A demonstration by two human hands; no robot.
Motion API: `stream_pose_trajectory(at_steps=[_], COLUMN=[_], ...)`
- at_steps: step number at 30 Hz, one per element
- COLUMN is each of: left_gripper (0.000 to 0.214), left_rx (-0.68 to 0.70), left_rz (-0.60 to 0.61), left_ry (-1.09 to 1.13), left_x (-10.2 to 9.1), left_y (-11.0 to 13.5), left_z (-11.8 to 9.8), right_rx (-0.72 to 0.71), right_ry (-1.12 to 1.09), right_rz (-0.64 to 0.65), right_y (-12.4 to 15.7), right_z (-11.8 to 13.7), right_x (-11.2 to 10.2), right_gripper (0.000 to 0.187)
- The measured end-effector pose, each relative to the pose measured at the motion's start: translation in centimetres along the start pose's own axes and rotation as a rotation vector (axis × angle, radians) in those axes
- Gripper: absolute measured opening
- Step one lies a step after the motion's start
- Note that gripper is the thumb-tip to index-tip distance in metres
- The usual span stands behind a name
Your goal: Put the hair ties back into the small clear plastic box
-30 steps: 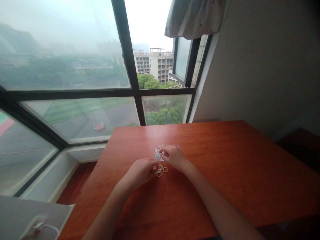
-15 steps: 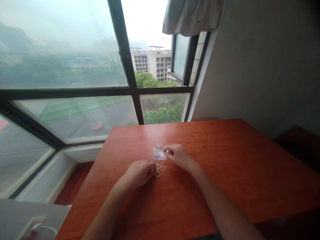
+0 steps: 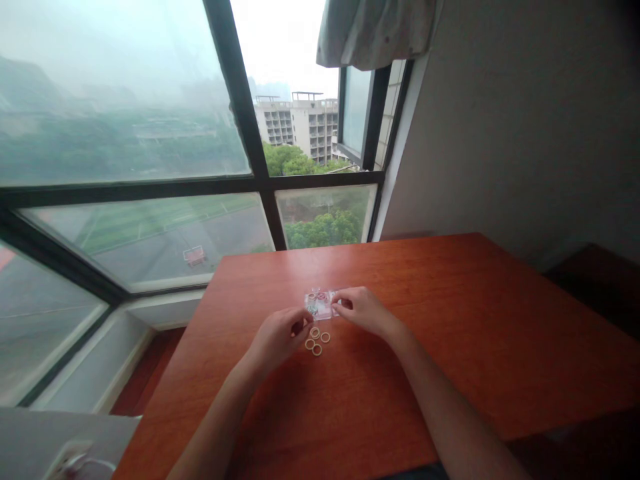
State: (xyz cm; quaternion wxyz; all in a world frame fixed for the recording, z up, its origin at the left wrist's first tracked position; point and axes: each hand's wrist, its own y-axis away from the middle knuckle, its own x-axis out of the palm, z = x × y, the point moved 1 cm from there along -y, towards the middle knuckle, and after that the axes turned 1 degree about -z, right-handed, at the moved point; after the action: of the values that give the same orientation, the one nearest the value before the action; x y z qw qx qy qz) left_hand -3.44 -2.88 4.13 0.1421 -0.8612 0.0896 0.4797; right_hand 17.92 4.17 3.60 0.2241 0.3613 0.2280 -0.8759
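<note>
A small clear plastic box (image 3: 325,313) lies on the table, with coloured rings in its left part, some greenish and some reddish. My right hand (image 3: 367,312) has its thumb and fingers closed at the box's right edge. My left hand (image 3: 280,337) is beside the box's lower left corner, thumb and fingertips pinched together; whether something small is between them I cannot make out. Just below the box, several pale yellowish rings (image 3: 317,350) lie loose, close to the left fingertips.
The reddish-brown wooden table (image 3: 450,333) stretches out on both sides. Behind it is a dark-framed window (image 3: 260,180), with a curtain (image 3: 375,33) hanging at the top. A grey wall (image 3: 500,133) rises on the right. A white socket with a cable (image 3: 80,460) is at the lower left.
My left hand has moved up from the loose rings to the box's corner, uncovering more of the rings. The right hand stays at the box's edge. The view has shifted slightly.
</note>
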Motion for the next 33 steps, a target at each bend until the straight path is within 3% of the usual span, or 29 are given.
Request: stream_pose_trajectory(at_steps=[5, 16, 24, 28, 33], left_gripper=[0.015, 0.019, 0.016, 0.015, 0.015], left_rx=[-0.057, -0.083, -0.036, -0.030, -0.053], left_rz=[-0.142, -0.107, 0.182, 0.218, 0.244], left_ry=[-0.007, 0.016, -0.043, -0.083, -0.114], left_x=[-0.6, 0.3, -0.9, -0.8, -0.9], left_y=[-1.4, -2.0, 0.5, 0.8, 0.8], left_z=[0.3, 2.2, 1.6, 0.9, 0.3], right_rx=[-0.004, 0.017, -0.042, -0.091, -0.094], right_ry=[-0.015, 0.032, 0.123, 0.200, 0.387], right_rz=[0.014, 0.070, 0.249, 0.336, 0.330], right_y=[0.1, 0.3, 0.9, 1.1, 1.1], right_z=[0.1, 0.3, 1.5, 2.2, 2.8], right_x=[-0.1, 0.3, 1.5, 1.9, 2.1], right_gripper=[0.013, 0.014, 0.018, 0.019, 0.016])
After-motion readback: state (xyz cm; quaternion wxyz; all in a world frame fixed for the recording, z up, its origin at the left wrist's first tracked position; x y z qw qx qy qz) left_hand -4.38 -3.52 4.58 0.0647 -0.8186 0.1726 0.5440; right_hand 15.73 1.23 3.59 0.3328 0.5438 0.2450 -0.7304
